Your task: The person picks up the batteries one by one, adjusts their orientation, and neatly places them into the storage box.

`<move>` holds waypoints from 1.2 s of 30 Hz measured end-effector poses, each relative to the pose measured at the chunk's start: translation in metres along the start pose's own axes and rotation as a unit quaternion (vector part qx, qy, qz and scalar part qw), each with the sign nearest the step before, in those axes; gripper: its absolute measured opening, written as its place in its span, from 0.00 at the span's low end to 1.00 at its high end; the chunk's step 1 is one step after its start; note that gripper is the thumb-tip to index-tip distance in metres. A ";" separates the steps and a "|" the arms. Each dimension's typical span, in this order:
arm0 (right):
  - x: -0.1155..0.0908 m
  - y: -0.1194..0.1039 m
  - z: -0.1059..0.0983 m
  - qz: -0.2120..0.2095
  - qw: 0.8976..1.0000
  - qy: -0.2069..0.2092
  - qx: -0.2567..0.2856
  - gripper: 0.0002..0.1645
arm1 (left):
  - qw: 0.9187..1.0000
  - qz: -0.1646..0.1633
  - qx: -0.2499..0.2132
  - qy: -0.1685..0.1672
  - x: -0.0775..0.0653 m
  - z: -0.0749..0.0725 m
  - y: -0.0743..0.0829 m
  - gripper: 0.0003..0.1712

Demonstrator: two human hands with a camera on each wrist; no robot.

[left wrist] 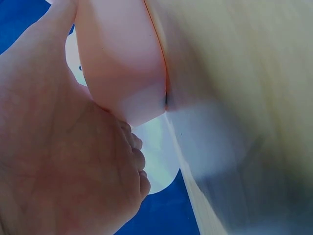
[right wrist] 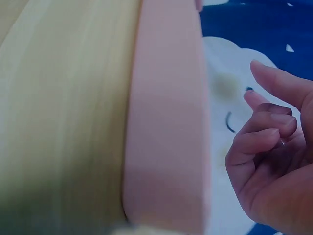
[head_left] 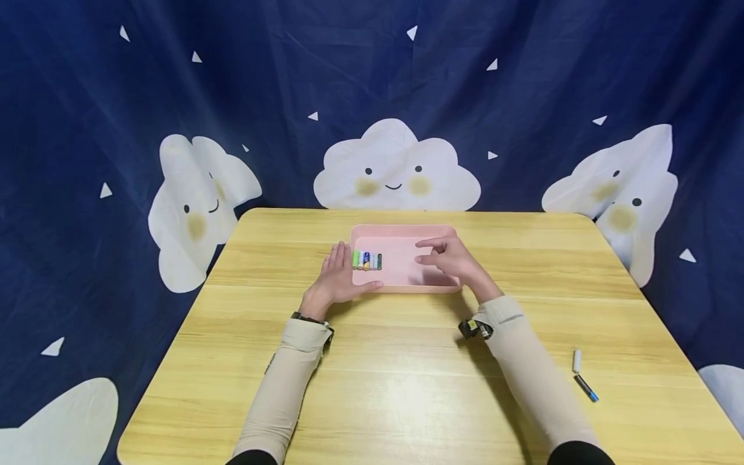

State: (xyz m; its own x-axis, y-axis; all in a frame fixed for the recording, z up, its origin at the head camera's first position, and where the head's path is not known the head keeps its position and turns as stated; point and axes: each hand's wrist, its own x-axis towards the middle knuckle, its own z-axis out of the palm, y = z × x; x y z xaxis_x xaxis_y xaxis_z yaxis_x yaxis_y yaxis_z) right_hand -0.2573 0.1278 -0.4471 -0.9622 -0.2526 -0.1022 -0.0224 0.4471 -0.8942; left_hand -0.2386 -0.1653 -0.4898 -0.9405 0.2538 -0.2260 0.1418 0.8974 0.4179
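Observation:
A shallow pink tray (head_left: 401, 289) stands on the table toward its far side. Against its left wall, several small batteries (head_left: 367, 261) with green, white, blue and dark wrappers lie side by side in a row. My left hand (head_left: 339, 279) rests at the tray's near left corner, fingers straight along the left wall and thumb along the front rim. Over the tray's right half is my right hand (head_left: 450, 258), holding nothing. Its thumb and index finger stretch out apart from each other, while the other fingers (right wrist: 257, 142) are bent in the right wrist view.
On the right of the wooden table (head_left: 407, 374) lie a white cylinder (head_left: 577, 360) and a dark cylinder with a blue end (head_left: 586, 389), end to end. A dark blue curtain (head_left: 372, 71) with clouds hangs behind the table.

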 end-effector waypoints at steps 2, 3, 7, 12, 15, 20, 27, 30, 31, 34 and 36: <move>-0.009 -0.001 -0.010 0.010 1.000 -0.007 0.001 0.30 | 1.000 -0.003 0.004 -0.001 0.000 0.001 -0.001 0.78; -0.013 0.000 -0.014 0.011 1.000 -0.008 -0.001 0.31 | 1.000 -0.003 0.005 0.000 0.001 0.001 -0.002 0.78; -0.030 0.001 -0.033 -0.004 1.000 0.002 -0.012 0.29 | 1.000 -0.005 0.006 0.000 0.001 0.002 -0.003 0.78; -0.053 0.005 -0.057 -0.027 0.998 0.023 -0.051 0.25 | 1.000 -0.004 -0.003 -0.004 -0.001 0.002 -0.002 0.77; -0.068 0.006 -0.071 -0.034 0.996 0.035 -0.075 0.24 | 1.000 -0.003 -0.002 -0.004 -0.003 0.002 -0.001 0.77; -0.095 0.010 -0.094 -0.034 0.992 0.052 -0.110 0.25 | 1.000 0.008 -0.010 0.006 -0.004 0.000 0.001 0.77; -0.131 0.026 -0.122 -0.032 0.987 0.069 -0.142 0.26 | 1.000 0.000 0.004 -0.003 -0.003 0.000 0.000 0.77; -0.144 0.034 -0.131 -0.034 0.985 0.078 -0.151 0.25 | 1.000 0.000 0.002 -0.001 -0.005 -0.001 0.001 0.76; -0.148 0.037 -0.133 -0.034 0.984 0.082 -0.154 0.25 | 1.000 0.000 0.001 0.000 -0.004 -0.002 0.001 0.76; -0.161 0.045 -0.140 -0.038 0.982 0.094 -0.159 0.24 | 1.000 0.001 0.002 0.001 -0.004 -0.003 0.003 0.75; -0.169 0.050 -0.143 -0.041 0.981 0.102 -0.159 0.24 | 1.000 0.003 0.002 0.002 -0.003 -0.003 0.003 0.75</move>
State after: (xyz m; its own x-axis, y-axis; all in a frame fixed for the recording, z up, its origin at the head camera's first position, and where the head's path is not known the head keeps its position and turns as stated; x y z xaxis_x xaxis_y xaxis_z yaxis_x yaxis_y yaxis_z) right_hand -0.1348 0.3154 -0.4124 -0.9872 -0.1360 0.0830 -0.1543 0.6858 -0.7112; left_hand -0.2360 -0.1648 -0.4848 -0.9408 0.2582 -0.2197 0.1492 0.8973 0.4155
